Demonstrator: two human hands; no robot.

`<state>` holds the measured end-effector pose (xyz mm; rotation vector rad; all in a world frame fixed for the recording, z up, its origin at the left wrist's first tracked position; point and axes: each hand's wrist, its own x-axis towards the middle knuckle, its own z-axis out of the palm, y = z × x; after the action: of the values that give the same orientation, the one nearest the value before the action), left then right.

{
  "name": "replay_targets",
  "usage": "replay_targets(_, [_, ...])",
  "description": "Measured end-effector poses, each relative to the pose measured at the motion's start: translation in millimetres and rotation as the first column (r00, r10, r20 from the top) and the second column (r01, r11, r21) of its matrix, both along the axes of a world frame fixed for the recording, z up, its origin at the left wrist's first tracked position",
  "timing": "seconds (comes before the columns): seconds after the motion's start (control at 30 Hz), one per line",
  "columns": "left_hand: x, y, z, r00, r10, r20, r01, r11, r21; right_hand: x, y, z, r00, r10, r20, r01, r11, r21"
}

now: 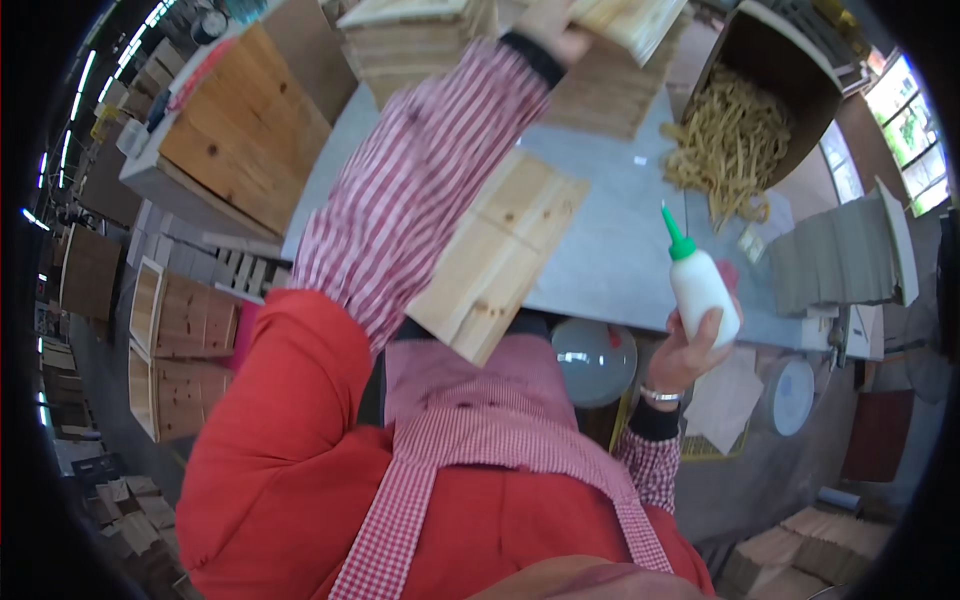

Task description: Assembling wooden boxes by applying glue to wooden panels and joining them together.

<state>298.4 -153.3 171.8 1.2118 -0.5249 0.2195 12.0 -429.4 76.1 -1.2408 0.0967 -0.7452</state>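
Observation:
My left hand [562,36] reaches to the far edge of the table, its fingers closed at the left corner of a pale wooden board [632,22] on top of a stack; the fingertips are partly hidden and blurred. My right hand [690,352] is wrapped around the lower part of a white squeeze bottle [703,292] with a green nozzle, held upright with a slight tilt. Below my left forearm, another wooden board [505,245] lies at an angle over the table's near edge. It has knots and a seam across it.
A second board stack [415,50] stands at the far left of the grey table [610,235]. Far right, an overturned box [815,110] spills tan strips [735,135]. Thin grey panels [840,250] stand on the right. Below the table's edge is a round stool seat [597,360].

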Motion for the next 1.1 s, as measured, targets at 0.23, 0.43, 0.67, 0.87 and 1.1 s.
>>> replay_targets(0.23, [-10.8,-60.6,31.7,0.759,-0.552,-0.344,0.156,0.668,-0.728,21.6,7.5,-21.5,0.985,0.137,-0.106,-0.143,0.989,-0.046])
replay_targets(0.43, [-238.8,44.8,-90.3,0.759,0.302,-0.577,-0.444,0.888,-0.119,92.7,40.0,-57.9,0.925,0.265,-0.272,-0.322,0.928,-0.190])
replay_targets(0.67, [-399.0,63.2,-189.3,0.307,0.206,-0.929,-0.656,0.753,-0.050,144.2,96.9,-65.6,0.855,0.382,-0.351,-0.502,0.780,-0.374])
replay_targets(0.87, [-377.2,33.4,-195.1,0.421,-0.234,-0.876,-0.470,0.770,-0.431,129.1,143.1,-71.9,0.877,0.416,-0.243,-0.471,0.640,-0.607])
replay_targets(1.1, [-366.4,20.0,-211.0,0.495,-0.350,-0.795,-0.398,0.723,-0.565,129.1,151.7,-72.8,0.870,0.446,-0.212,-0.447,0.528,-0.722])
